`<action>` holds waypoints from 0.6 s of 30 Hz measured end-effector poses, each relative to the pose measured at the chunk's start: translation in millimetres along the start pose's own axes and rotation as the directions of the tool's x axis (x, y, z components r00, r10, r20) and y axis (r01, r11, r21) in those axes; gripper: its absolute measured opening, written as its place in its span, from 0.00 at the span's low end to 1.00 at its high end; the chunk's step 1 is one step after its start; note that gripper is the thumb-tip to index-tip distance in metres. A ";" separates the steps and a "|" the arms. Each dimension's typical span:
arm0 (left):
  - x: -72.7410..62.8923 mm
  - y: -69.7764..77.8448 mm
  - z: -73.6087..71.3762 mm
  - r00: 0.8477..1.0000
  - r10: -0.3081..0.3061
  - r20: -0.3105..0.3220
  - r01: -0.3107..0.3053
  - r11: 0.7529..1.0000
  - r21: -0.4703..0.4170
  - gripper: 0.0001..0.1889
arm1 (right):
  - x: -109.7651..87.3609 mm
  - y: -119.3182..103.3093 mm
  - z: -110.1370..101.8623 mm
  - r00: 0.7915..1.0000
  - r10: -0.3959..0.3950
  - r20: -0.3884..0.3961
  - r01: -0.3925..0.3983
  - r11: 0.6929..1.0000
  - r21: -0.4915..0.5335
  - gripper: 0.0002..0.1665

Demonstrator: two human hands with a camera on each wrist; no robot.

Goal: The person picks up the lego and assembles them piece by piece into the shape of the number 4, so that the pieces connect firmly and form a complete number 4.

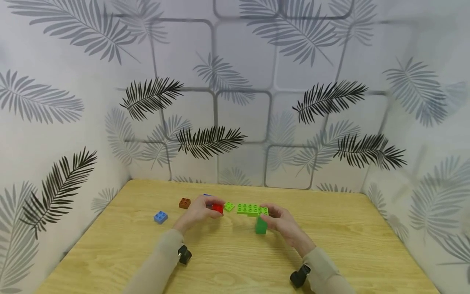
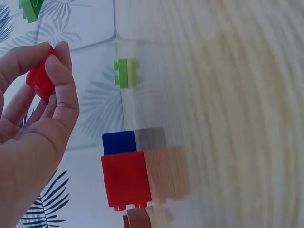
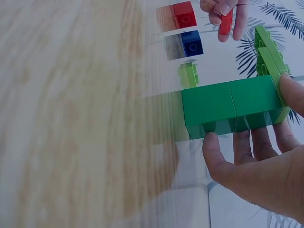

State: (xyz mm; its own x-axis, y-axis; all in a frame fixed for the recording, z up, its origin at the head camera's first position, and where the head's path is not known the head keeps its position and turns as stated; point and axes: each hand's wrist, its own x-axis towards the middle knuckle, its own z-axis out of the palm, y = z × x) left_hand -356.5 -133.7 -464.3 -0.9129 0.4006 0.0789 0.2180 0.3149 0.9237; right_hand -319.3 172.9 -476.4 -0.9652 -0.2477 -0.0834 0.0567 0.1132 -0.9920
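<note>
My left hand (image 1: 198, 211) pinches a small red brick (image 2: 43, 78) between thumb and fingertips, raised above the tabletop. On the right, my right hand (image 1: 285, 226) grips a brick structure. Its upright part is two stacked dark green bricks (image 3: 232, 105), standing on the table. A long lime green plate (image 1: 247, 209) tops it and juts out to the left, with a second lime piece (image 3: 268, 61) under the jutting part. The thumb lies on the lime plate, while the fingers wrap the side of the stack. Between both hands sits a small lime brick (image 1: 229, 206).
Beyond the left hand lie a dark blue brick (image 2: 118, 142) and a larger red brick (image 2: 126, 178). A brown brick (image 1: 185, 203) and a lighter blue brick (image 1: 160, 217) are farther left. Leaf-patterned cloth (image 1: 242, 163) rises behind the wooden table (image 1: 227, 261).
</note>
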 end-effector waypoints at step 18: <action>12.4 8.7 38.5 0.999 0.012 0.036 -0.009 0.997 -0.078 0.26 | 0.8 0.3 -0.1 1.000 0.005 -0.006 -0.005 1.000 -0.002 0.30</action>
State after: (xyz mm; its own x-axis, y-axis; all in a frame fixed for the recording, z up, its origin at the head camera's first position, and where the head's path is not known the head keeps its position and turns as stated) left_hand -352.6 -92.9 -469.7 -0.8971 0.4352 0.0760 0.1985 0.2433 0.9494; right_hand -320.2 172.8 -476.8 -0.9666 -0.2411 -0.0874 0.0607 0.1163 -0.9914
